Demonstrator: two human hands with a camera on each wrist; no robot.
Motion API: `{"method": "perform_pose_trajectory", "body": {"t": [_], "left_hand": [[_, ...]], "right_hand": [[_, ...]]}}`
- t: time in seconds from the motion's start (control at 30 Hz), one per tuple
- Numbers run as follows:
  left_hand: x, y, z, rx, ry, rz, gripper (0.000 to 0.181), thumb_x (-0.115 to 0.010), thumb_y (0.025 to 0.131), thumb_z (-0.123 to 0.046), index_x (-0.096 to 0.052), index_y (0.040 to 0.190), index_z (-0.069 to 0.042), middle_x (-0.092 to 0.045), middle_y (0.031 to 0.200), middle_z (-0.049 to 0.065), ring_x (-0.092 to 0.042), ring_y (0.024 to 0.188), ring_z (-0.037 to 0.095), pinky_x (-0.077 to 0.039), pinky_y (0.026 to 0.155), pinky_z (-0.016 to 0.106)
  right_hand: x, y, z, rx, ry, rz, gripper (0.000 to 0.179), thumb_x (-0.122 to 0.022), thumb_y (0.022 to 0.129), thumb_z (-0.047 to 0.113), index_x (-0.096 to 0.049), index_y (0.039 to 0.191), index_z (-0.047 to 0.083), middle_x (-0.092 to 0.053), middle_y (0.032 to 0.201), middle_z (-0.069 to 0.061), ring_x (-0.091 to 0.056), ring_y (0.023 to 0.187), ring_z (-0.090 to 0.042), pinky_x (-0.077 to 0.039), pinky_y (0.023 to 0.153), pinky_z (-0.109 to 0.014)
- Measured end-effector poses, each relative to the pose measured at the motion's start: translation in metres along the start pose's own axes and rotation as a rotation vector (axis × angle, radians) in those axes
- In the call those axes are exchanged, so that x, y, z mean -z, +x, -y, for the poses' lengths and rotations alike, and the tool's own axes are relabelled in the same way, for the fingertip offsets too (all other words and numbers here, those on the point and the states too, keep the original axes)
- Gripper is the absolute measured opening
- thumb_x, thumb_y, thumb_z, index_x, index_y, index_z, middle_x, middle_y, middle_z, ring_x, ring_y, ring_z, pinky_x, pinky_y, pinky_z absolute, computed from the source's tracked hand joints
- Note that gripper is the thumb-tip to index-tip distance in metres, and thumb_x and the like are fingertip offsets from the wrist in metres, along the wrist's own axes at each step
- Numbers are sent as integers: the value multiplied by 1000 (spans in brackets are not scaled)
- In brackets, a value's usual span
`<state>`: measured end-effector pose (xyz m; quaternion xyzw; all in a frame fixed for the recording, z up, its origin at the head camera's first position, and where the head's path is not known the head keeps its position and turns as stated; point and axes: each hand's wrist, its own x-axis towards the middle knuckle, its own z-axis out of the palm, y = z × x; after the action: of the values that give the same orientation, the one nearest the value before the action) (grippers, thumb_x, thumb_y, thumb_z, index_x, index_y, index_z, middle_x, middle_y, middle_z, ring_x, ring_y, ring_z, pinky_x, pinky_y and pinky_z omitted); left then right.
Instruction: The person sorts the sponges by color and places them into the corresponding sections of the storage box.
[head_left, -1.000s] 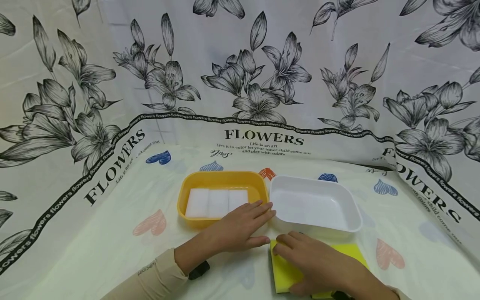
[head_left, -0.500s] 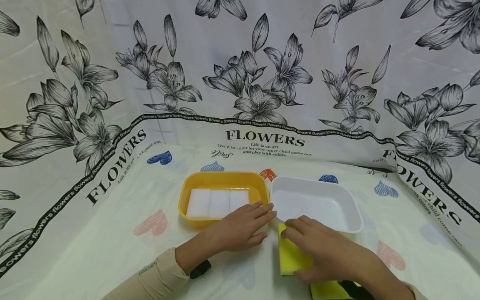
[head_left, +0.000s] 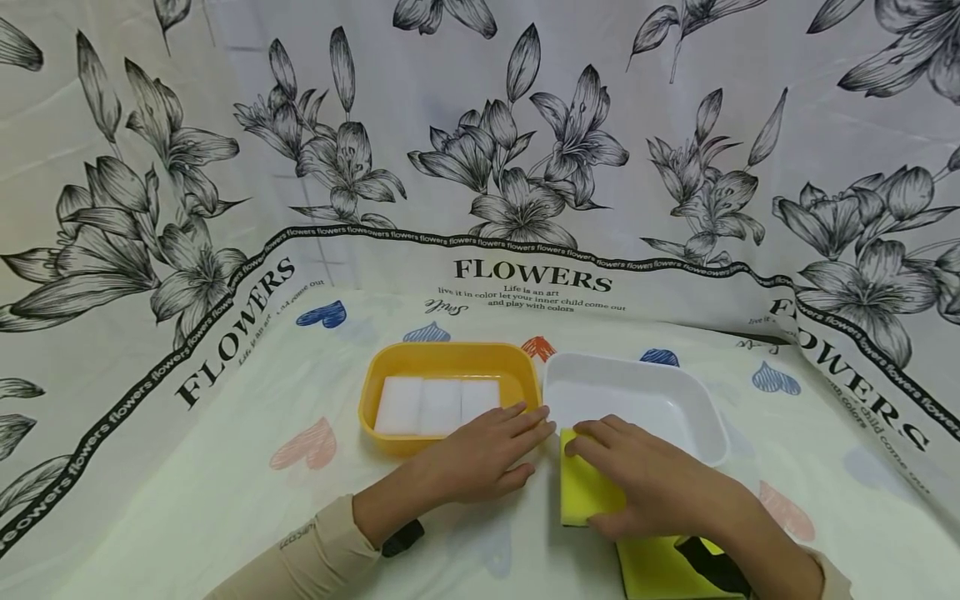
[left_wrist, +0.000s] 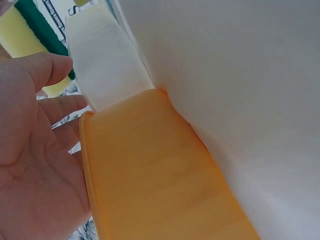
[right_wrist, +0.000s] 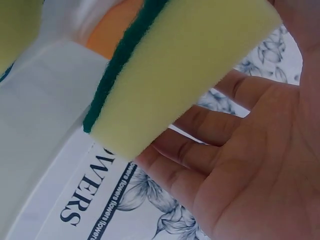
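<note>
My right hand (head_left: 652,483) pinches a yellow sponge (head_left: 588,496) between thumb and fingers, over the front edge of the white plastic container (head_left: 607,404). In the right wrist view a dark green scouring layer (right_wrist: 117,70) shows on one side of that sponge. My left hand (head_left: 491,454) is spread, its fingers straight, at the front right corner of the orange container (head_left: 442,354). Its fingertips reach the place where the two containers meet. Several white foam blocks (head_left: 420,406) lie side by side in the orange container, partly hidden by the left hand.
A second yellow sponge (head_left: 660,575) lies on the table under my right wrist. Hearts are printed on the pale tablecloth (head_left: 187,517). Behind the containers stands a curtain (head_left: 450,67) with black flower drawings.
My right hand has lifted the yellow sponge off the front of the table and moved it forward to the white container, uncovering another sponge. The left hand has stayed almost still.
</note>
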<state>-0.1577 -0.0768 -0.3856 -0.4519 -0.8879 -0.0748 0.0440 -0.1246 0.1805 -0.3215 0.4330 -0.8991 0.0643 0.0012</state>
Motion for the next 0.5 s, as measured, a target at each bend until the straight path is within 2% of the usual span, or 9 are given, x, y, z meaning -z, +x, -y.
{"method": "perform_pose_trajectory", "body": {"t": [0.23, 0.37, 0.5], "left_hand": [[0, 0, 0, -2, -4, -2, 57, -52, 104, -32, -38, 156, -11, -35, 160, 8, -35, 144, 34, -32, 115, 44], [-1, 1, 0, -6, 0, 1, 57, -52, 104, -32, -37, 156, -11, -34, 160, 8, -35, 144, 34, -31, 116, 43], [-1, 1, 0, -3, 14, 4, 58, -51, 105, -33, -36, 156, -11, -33, 160, 7, -34, 144, 33, -30, 116, 42]], "right_hand": [[1, 0, -4, 24, -14, -54, 56, -81, 75, 37, -59, 124, 20, -57, 133, 2, -52, 118, -13, -51, 96, -38], [1, 1, -6, 8, -16, -48, 57, -81, 77, 39, -59, 125, 19, -57, 135, -2, -52, 120, -16, -51, 98, -40], [1, 3, -8, -34, 6, -6, 60, -81, 79, 41, -59, 129, 18, -54, 142, -6, -52, 126, -21, -48, 101, -44]]}}
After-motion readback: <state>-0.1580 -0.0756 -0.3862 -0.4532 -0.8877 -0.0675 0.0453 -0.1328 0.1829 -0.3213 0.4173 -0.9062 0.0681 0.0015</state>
